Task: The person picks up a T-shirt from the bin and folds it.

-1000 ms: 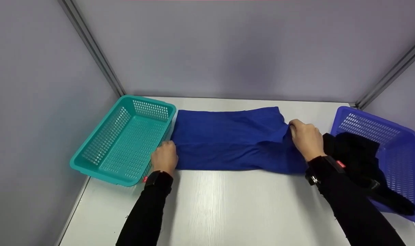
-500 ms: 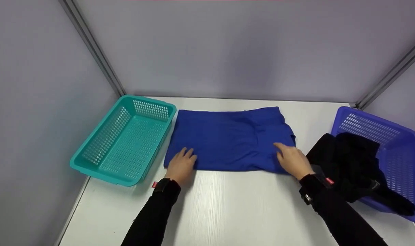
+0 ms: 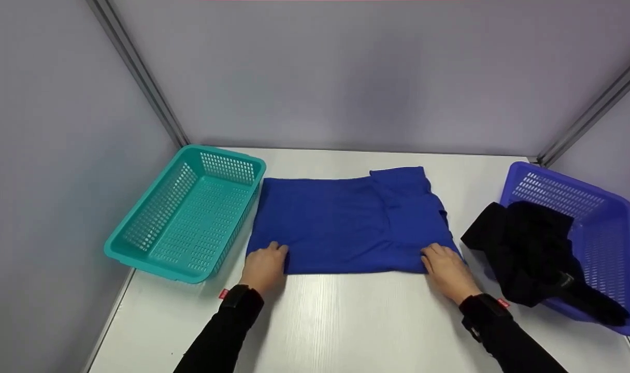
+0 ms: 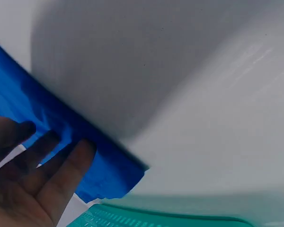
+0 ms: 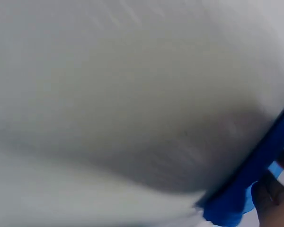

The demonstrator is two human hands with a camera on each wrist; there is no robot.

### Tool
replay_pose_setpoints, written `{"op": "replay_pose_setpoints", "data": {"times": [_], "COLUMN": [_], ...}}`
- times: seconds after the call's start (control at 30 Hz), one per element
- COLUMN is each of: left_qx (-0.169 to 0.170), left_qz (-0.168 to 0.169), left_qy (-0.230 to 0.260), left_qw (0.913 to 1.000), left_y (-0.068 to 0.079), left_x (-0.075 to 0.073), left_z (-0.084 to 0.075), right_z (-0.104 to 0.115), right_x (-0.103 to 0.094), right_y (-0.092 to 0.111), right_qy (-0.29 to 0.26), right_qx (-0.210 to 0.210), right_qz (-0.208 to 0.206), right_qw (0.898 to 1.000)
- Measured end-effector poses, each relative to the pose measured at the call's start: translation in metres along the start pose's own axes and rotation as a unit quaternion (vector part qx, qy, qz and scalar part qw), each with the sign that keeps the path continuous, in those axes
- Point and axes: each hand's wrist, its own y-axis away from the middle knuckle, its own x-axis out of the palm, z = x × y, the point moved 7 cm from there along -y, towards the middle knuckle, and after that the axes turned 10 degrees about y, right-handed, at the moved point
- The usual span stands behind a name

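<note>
Since the earlier frames you have drawn both hands back to the near edge of the blue garment (image 3: 348, 223), which is now lying wider and flatter. Your left hand (image 3: 263, 267) is resting at its near-left corner; the left wrist view is showing the fingers (image 4: 68, 175) straight and spread over the cloth edge, gripping nothing. Your right hand (image 3: 447, 269) is sitting at the near-right corner, fingers laid flat on the cloth. In the right wrist view only a blurred fingertip and a strip of blue are showing, so the finer contact there is hard to make out. One garment is lying folded on the white table (image 3: 346, 321), midway between two baskets.

Containers: the teal basket (image 3: 183, 212) on the left is just beside the garment's left edge, with nothing showing inside. The purple basket (image 3: 600, 217) on the right is holding one heap of black cloth (image 3: 527, 248), which is spilling over its near-left rim; the basket's far-right corner is running close to the frame edge.
</note>
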Motion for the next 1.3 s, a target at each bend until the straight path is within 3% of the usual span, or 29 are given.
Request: {"op": "replay_pose_setpoints", "data": {"times": [0.13,0.3,0.47,0.63,0.8,1.0,1.17,1.3], "left_qx": [0.006,-0.006,0.017,0.046,0.024,-0.022,0.0,0.013], "left_qz": [-0.013,-0.014,-0.035,-0.009,0.032,0.083,0.067,0.066], "left_qy": [-0.038,-0.007,0.014,0.044,0.033,0.064,0.048,0.045], "left_qw": [0.9992,0.9999,0.9991,0.9979,0.9987,0.9943,0.9966,0.9967], "left_y": [-0.002,-0.003,-0.005,-0.009,-0.012,-0.01,-0.012,-0.017], "left_x": [0.003,0.013,0.013,0.014,0.016,0.018,0.012,0.009], "left_z": [-0.002,0.003,0.007,0.007,0.01,0.014,0.01,0.009], "right_z": [0.006,0.008,0.004,0.002,-0.004,-0.011,-0.008,-0.011], "right_x": [0.0,0.002,0.004,0.009,0.01,0.013,0.01,0.011], "right_y": [-0.003,-0.006,-0.012,-0.012,-0.01,-0.012,-0.014,-0.016], "right_qy": [0.083,0.127,0.095,0.052,0.037,0.028,0.031,-0.028], "right_qx": [-0.02,-0.029,-0.03,-0.028,0.008,0.049,0.025,0.037], "right_qz": [-0.038,-0.067,-0.037,0.026,0.023,0.071,0.056,0.093], "right_qw": [0.996,0.989,0.994,0.998,0.999,0.996,0.998,0.995]}}
